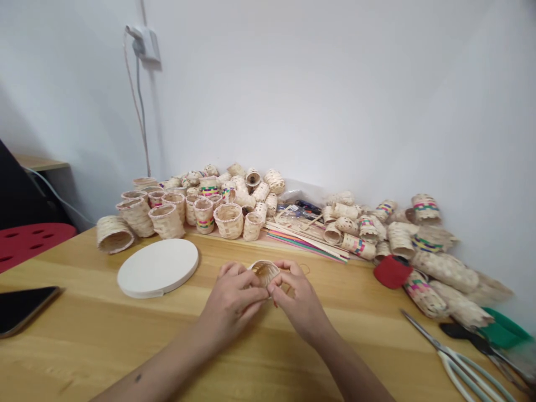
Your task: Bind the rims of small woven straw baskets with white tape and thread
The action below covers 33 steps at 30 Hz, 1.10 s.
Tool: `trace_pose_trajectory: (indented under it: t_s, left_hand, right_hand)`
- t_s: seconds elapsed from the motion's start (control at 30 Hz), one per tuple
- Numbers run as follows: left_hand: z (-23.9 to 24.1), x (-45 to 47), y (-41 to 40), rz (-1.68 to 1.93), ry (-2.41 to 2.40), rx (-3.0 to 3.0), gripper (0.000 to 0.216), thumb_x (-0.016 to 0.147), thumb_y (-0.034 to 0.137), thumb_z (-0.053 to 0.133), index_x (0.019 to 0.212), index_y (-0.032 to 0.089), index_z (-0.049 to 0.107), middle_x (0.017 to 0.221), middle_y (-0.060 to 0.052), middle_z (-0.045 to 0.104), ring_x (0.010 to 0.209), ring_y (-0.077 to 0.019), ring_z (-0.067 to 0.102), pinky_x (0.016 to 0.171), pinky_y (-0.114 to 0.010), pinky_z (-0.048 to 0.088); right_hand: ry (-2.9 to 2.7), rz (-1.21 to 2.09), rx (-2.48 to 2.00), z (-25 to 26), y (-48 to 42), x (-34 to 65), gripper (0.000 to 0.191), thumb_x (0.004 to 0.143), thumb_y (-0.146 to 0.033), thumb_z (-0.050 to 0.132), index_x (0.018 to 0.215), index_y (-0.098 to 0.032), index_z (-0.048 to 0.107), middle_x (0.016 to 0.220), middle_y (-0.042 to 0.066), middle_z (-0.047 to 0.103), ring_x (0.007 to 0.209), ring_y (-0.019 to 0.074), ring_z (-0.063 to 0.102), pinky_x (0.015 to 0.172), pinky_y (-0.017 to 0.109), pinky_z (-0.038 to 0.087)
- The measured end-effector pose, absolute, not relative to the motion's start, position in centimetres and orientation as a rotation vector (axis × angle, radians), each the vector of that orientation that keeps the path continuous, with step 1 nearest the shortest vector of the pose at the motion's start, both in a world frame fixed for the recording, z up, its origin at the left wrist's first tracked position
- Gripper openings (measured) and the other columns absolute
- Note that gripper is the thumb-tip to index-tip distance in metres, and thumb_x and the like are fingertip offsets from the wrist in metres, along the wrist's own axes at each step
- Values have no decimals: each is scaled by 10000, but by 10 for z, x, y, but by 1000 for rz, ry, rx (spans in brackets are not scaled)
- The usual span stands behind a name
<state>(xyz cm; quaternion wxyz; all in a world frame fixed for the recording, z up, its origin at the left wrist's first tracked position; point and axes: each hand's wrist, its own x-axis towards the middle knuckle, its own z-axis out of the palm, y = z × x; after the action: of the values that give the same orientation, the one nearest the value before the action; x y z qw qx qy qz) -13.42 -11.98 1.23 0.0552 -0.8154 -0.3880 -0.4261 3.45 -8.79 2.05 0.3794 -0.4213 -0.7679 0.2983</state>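
A small woven basket (264, 270) is held just above the table, its open mouth tilted toward me. My left hand (237, 293) grips its left side, with the fingers bent around the rim. At the right side of the rim, my right hand (296, 296) has thumb and fingers pinched together. Whether a strand lies in that pinch is too small to tell. Behind my right hand a thin loop of cord or strip (307, 269) shows against the wood. Most of the basket's outer wall is hidden by my fingers.
Woven baskets (166, 220) crowd the back along the wall, with flat coloured strips (305, 243) beside them. A round white disc (159, 268) lies left, near a phone (27, 308). Scissors (444, 352), a red object (392, 272) and more baskets (444, 268) lie right.
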Motion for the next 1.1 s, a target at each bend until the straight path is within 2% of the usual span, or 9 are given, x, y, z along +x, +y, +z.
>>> trace_pose_trajectory:
  t_s: [0.27, 0.43, 0.57, 0.63, 0.7, 0.77, 0.83, 1.0, 1.1]
  left_hand:
    - [15, -131, -124, -1102, -1045, -2649, 185, 879, 176, 556, 747, 222, 678, 762, -5, 640, 777, -158, 496, 760, -339, 308]
    - [29, -140, -127, -1211, -1056, -2901, 165, 901, 217, 549, 781, 199, 661, 766, -4, 669, 733, -145, 529, 740, -310, 344]
    - [36, -142, -131, -1313, -1008, -3220, 214, 925, 254, 507, 812, 182, 674, 768, -27, 672, 740, -142, 584, 743, -278, 402]
    - [36, -140, -133, -1331, -988, -3366, 251, 930, 308, 490, 831, 185, 684, 790, -45, 675, 756, -151, 600, 744, -272, 431]
    - [36, -140, -134, -1346, -1002, -3472, 293, 924, 363, 484, 821, 182, 691, 794, -63, 671, 760, -164, 606, 746, -283, 451]
    - [37, -141, -133, -1376, -1026, -3557, 315, 910, 396, 499, 801, 176, 696, 786, -75, 662, 758, -175, 604, 737, -296, 464]
    - [38, -144, -132, -1423, -1027, -3631, 300, 892, 398, 532, 787, 174, 701, 779, -80, 655, 753, -179, 598, 718, -298, 469]
    - [34, -149, -128, -1473, -990, -3776, 234, 858, 361, 603, 790, 168, 716, 783, -76, 647, 750, -168, 582, 715, -288, 469]
    - [29, -149, -126, -1598, -1042, -3781, 198, 832, 317, 647, 778, 140, 715, 773, -65, 636, 730, -144, 570, 687, -248, 453]
  right_hand:
    - [-1750, 645, -1030, 24, -87, 37, 189, 817, -311, 529, 687, -191, 596, 1072, 92, 541, 1089, 241, 501, 949, 382, 367]
    - [-1588, 1092, -940, 30, -83, 44, 306, 808, -486, 564, 732, -190, 572, 974, 64, 620, 902, 206, 586, 803, 315, 461]
    - [-1445, 1413, -784, 33, -91, 41, 291, 823, -480, 593, 783, -195, 546, 792, 22, 650, 752, 162, 602, 732, 287, 478]
    - [-1350, 1524, -683, 37, -94, 40, 270, 827, -458, 605, 789, -210, 507, 654, -25, 594, 643, 135, 583, 718, 288, 484]
    - [-1234, 1604, -628, 42, -92, 43, 264, 803, -442, 630, 808, -226, 478, 551, -83, 460, 477, 94, 474, 617, 264, 483]
    - [-1153, 1560, -688, 47, -82, 52, 256, 776, -415, 646, 808, -231, 471, 533, -105, 339, 393, 66, 316, 453, 206, 405]
    - [-1123, 1387, -809, 48, -64, 71, 243, 776, -389, 637, 760, -226, 457, 539, -102, 284, 392, 61, 238, 364, 162, 278]
    - [-1055, 1098, -932, 37, -16, 133, 420, 814, -486, 567, 624, -224, 299, 517, -114, 188, 395, 61, 105, 335, 142, 123]
    - [-1136, 1070, -967, 40, -15, 144, 403, 739, -542, 634, 650, -218, 411, 510, -114, 227, 404, 57, 133, 349, 155, 130]
